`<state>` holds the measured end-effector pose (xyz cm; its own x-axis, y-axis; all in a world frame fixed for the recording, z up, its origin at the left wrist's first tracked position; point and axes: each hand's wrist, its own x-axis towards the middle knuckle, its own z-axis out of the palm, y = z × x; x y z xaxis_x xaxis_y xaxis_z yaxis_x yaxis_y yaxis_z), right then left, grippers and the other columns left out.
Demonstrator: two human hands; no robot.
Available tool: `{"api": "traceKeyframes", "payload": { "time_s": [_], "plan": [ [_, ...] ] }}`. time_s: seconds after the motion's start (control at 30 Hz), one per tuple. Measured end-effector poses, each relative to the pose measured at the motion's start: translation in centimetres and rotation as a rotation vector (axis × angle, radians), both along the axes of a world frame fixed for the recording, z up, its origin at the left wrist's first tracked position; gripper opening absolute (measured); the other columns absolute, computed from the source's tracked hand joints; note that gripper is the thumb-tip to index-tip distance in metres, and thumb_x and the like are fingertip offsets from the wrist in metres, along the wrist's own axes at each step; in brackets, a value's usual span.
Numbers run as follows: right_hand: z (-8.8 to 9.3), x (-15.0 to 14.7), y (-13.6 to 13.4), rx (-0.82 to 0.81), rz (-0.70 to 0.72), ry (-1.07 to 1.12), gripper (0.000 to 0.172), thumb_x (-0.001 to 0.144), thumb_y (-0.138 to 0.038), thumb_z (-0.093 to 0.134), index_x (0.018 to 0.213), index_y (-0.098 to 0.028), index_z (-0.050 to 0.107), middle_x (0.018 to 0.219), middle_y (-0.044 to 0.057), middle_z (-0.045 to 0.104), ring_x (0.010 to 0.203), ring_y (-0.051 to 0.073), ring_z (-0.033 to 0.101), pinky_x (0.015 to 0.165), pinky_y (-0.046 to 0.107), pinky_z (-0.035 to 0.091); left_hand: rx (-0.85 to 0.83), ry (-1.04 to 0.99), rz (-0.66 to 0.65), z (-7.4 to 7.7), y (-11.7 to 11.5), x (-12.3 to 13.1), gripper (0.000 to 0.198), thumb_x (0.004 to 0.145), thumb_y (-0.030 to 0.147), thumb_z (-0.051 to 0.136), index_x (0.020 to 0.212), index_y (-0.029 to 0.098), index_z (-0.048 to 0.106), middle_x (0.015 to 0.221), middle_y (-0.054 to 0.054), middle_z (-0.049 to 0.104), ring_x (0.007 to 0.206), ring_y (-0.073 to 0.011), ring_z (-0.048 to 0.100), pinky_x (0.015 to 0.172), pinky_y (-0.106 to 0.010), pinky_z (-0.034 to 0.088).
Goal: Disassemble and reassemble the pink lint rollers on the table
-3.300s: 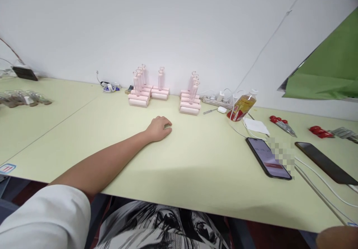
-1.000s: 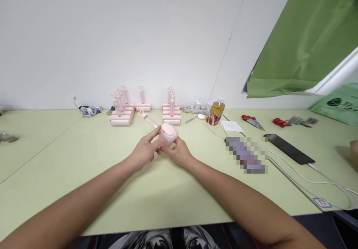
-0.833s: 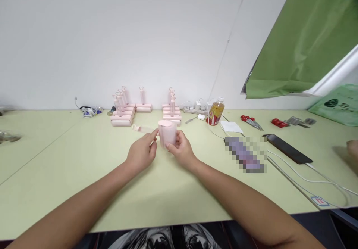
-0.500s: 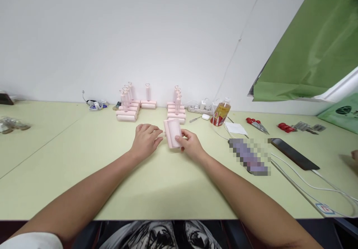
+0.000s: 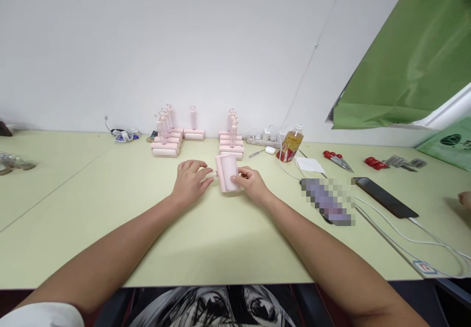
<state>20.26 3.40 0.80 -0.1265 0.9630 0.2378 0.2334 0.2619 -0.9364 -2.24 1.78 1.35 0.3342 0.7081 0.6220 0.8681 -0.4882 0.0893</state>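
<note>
Held above the middle of the table is a pink lint roller (image 5: 227, 172), with its wide head tilted slightly. My right hand (image 5: 253, 185) grips the head from the right, thumb on its front face. From the left, my left hand (image 5: 191, 182) has thumb and fingers closed on the short pale handle stub sticking out of the head. The rest of that handle is hidden by the fingers. Beyond my hands, several matching lint rollers stand with handles up, in a left row (image 5: 165, 149), a right row (image 5: 231, 149) and a single roller (image 5: 194, 135) between.
Right of the rollers are a power strip (image 5: 263, 140), a bottle of yellow liquid (image 5: 291, 144) and white paper (image 5: 309, 164). Two phones, one a black phone (image 5: 385, 197), lie nearer with white cables. Red-handled tools (image 5: 336, 159) rest farther right. Another person's hand (image 5: 465, 199) shows at the right edge.
My left fingers have closed on the handle stub, and more of the stub shows beside the head. My right hand keeps its hold. The view has shifted slightly.
</note>
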Motion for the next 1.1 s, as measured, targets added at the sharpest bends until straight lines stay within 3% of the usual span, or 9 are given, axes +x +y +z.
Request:
{"api": "traceKeyframes", "payload": {
  "time_s": [0.13,0.33,0.5,0.6,0.7,0.87,0.97,1.1],
  "plan": [
    [-0.2,0.1,0.2,0.000,0.002,0.016,0.036,0.063,-0.044,0.073,0.089,-0.020,0.074,0.110,0.008,0.058,0.098,0.023,0.055,0.083,0.034,0.045,0.007,-0.006,0.012,-0.1,0.0,-0.1,0.023,0.087,0.038,0.058,0.103,0.028,0.071,0.112,-0.009,0.063,0.106,-0.0274,0.052,0.091,-0.046,0.037],
    [-0.3,0.3,0.3,-0.029,-0.008,0.001,0.038,0.062,-0.045,0.076,0.090,-0.020,0.074,0.142,0.011,0.042,0.130,0.031,0.040,0.106,0.044,0.032,0.060,-0.008,0.036,-0.2,0.1,0.0,0.023,0.087,0.039,0.058,0.101,0.028,0.072,0.118,-0.011,0.059,0.112,-0.0297,0.047,0.095,-0.048,0.034],
    [-0.3,0.6,0.3,-0.062,-0.031,-0.050,0.041,0.061,-0.042,0.079,0.096,-0.022,0.075,0.156,0.009,0.025,0.142,0.034,0.023,0.114,0.048,0.019,0.067,-0.021,0.047,-0.3,0.0,0.1,0.023,0.087,0.038,0.057,0.100,0.027,0.072,0.128,-0.012,0.052,0.123,-0.0325,0.041,0.101,-0.052,0.031],
    [-0.6,0.9,0.7,-0.085,-0.028,-0.106,0.045,0.060,-0.042,0.079,0.101,-0.023,0.075,0.160,0.006,0.016,0.146,0.034,0.010,0.116,0.048,0.013,0.051,-0.009,0.059,-0.6,0.2,0.2,0.022,0.087,0.037,0.058,0.099,0.026,0.072,0.139,-0.011,0.044,0.136,-0.0350,0.029,0.108,-0.055,0.026],
    [-0.9,1.3,1.3,-0.090,-0.024,-0.172,0.046,0.060,-0.040,0.079,0.102,-0.022,0.075,0.160,0.006,0.014,0.147,0.035,0.003,0.117,0.049,0.006,0.019,0.014,0.035,-1.3,0.6,0.5,0.024,0.088,0.035,0.056,0.101,0.023,0.071,0.142,-0.012,0.042,0.140,-0.0353,0.025,0.111,-0.057,0.022],
    [-1.0,1.4,1.7,-0.077,-0.020,-0.183,0.036,0.064,-0.043,0.075,0.091,-0.019,0.075,0.155,0.009,0.029,0.143,0.034,0.023,0.115,0.046,0.014,-0.106,0.054,0.012,-2.1,1.4,0.3,0.026,0.090,0.034,0.053,0.110,0.025,0.067,0.113,-0.009,0.064,0.113,-0.0269,0.055,0.113,-0.060,0.018],
    [-1.1,1.3,1.7,-0.074,-0.046,-0.170,0.033,0.068,-0.046,0.070,0.083,-0.017,0.073,0.152,0.013,0.036,0.138,0.032,0.035,0.112,0.042,0.022,-0.131,0.076,0.057,-2.1,1.7,0.0,0.024,0.086,0.031,0.057,0.106,0.026,0.070,0.114,-0.008,0.065,0.114,-0.0290,0.053,0.112,-0.062,0.017],
    [-1.2,1.4,1.9,-0.085,-0.055,-0.152,0.033,0.069,-0.048,0.068,0.079,-0.017,0.071,0.150,0.014,0.039,0.134,0.032,0.041,0.111,0.041,0.025,-0.101,0.090,0.120,-2.0,1.7,-0.1,0.021,0.083,0.031,0.061,0.099,0.025,0.073,0.131,-0.010,0.056,0.124,-0.0334,0.044,0.110,-0.062,0.019]
  ]
}}
